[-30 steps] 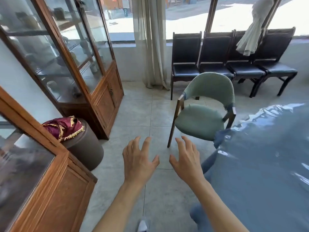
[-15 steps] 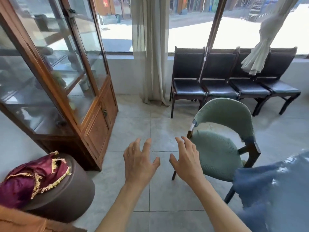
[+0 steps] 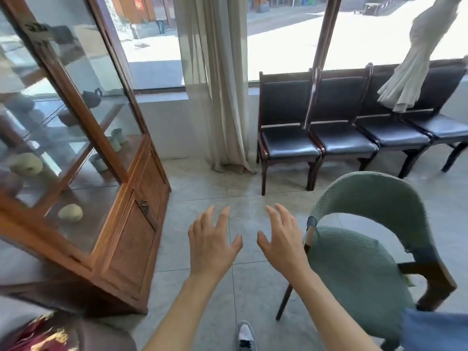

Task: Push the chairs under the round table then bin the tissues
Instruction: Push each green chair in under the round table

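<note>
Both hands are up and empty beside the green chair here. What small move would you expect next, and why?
Probably a reach rightward to grip the curved backrest of the green chair. The left hand and right hand hover open over the floor, holding nothing, and the chair stands pulled out from the blue-covered table at the lower right edge.

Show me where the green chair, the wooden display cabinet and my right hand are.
green chair [image 3: 354, 264], head view, on the seat cushion.
wooden display cabinet [image 3: 131, 239], head view, on its lower wooden door.
right hand [image 3: 283, 241], head view, on the back of the hand.
</note>
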Demonstrator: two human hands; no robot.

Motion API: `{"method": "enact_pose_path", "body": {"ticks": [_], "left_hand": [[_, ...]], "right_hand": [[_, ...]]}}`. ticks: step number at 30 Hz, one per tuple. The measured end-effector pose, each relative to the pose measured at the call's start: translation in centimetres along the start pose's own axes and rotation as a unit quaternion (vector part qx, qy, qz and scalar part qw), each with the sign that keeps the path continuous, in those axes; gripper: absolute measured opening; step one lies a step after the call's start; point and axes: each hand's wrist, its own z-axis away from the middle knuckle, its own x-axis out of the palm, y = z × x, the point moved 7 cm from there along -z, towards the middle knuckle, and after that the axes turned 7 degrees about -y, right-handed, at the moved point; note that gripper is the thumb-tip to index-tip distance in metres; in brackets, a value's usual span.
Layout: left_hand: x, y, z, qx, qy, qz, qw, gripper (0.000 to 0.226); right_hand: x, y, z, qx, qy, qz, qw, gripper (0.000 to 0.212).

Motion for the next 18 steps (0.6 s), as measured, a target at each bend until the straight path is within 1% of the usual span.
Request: {"method": "enact_pose_path", "body": {"ticks": [4, 10, 12, 18], "left_hand": [[1.3, 0.4, -9.2, 0.009, -0.009, 0.008, 1.000, 0.070], [3.1, 1.5, -20.4, 0.042, 0.000, 0.028, 0.999, 0.071], [4.2, 1.9, -24.1, 0.050, -0.003, 0.040, 0.998, 0.071], [8.0, 4.2, -35.6, 0.107, -0.025, 0.049, 0.993, 0.072]], "right_hand": [[0.0, 1.7, -8.2, 0.009, 0.006, -0.017, 1.000, 0.062], [-1.0, 4.2, -18.1, 0.024, 0.029, -0.017, 0.999, 0.063], [-1.4, 5.4, -21.3, 0.043, 0.041, -0.011, 0.998, 0.064], [-2.1, 9.6, -30.2, 0.099, 0.074, 0.006, 0.992, 0.063]]}}
